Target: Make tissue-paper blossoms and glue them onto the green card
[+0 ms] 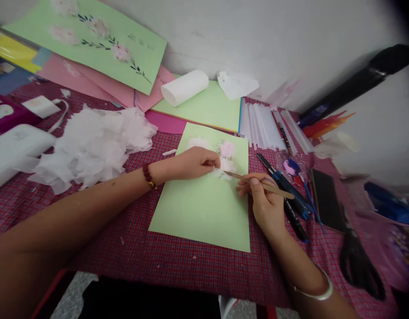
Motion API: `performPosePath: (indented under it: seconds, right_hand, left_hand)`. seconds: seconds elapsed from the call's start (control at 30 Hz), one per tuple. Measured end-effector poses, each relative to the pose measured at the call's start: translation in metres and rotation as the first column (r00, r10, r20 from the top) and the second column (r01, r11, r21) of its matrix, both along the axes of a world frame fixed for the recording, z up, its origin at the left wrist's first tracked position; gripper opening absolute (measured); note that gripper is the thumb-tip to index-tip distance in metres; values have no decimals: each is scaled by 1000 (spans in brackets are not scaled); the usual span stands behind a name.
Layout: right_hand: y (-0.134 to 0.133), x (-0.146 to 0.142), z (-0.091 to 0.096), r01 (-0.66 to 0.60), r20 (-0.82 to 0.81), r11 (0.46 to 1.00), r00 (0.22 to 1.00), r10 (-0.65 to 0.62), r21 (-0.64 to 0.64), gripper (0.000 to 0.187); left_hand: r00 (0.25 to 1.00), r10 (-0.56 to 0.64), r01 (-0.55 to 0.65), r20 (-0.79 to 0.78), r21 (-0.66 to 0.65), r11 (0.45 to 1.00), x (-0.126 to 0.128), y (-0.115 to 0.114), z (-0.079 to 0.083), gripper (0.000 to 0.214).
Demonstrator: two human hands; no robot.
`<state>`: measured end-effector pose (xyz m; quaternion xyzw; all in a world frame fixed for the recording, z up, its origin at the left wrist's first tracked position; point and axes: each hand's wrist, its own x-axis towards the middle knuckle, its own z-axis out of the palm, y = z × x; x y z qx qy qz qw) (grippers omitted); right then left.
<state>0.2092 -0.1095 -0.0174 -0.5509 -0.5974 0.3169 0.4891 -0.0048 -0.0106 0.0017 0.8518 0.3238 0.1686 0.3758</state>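
Note:
A light green sheet of paper [198,212] lies on the table in front of me, with pink and white tissue-paper flowers [227,149] on its upper part. My left hand [199,163] rests over the sheet, its fingers pinched at the white tissue paper [221,173] of the lowest flower. From the right, my right hand [266,199] grips a tapered, light brown wooden stick [279,190], whose thin tip meets that same tissue close to my left fingertips. Part of another white flower [198,142] shows above my left hand.
A heap of cut white tissue [94,137] lies left. Behind stand a green sheet with finished flowers [125,53] and a white paper roll [185,87]. At right are pens [295,221], white glue sticks [262,126], a dark flat object [327,199] and black-handled scissors [360,266].

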Motion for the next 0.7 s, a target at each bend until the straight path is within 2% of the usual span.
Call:
performPosePath:
  seconds: [0.17, 0.27, 0.33, 0.53, 0.7]
  right_hand:
    - [-3, 2, 3, 13, -57, 1000, 998, -13, -4, 18]
    - [-7, 1, 7, 68, -74, 996, 995, -64, 55, 17]
    - [-10, -1, 9, 71, -32, 993, 997, -68, 97, 17]
    - [-11, -9, 9, -127, 166, 986, 980, 108, 108, 16]
    - [-7, -9, 3, -173, 319, 980, 939, 133, 102, 15]
  left_hand:
    - [1000, 11, -10, -14, 106, 994, 11, -3, -15, 28]
    - [999, 34, -36, 18, 121, 992, 15, -4, -20, 25]
    - [999, 36, -40, 35, 129, 991, 15, -4, -22, 24]
    - [998, 25, -32, 54, 125, 992, 15, -3, -21, 24]
    - [994, 38, -44, 102, 50, 998, 15, -4, -22, 25]
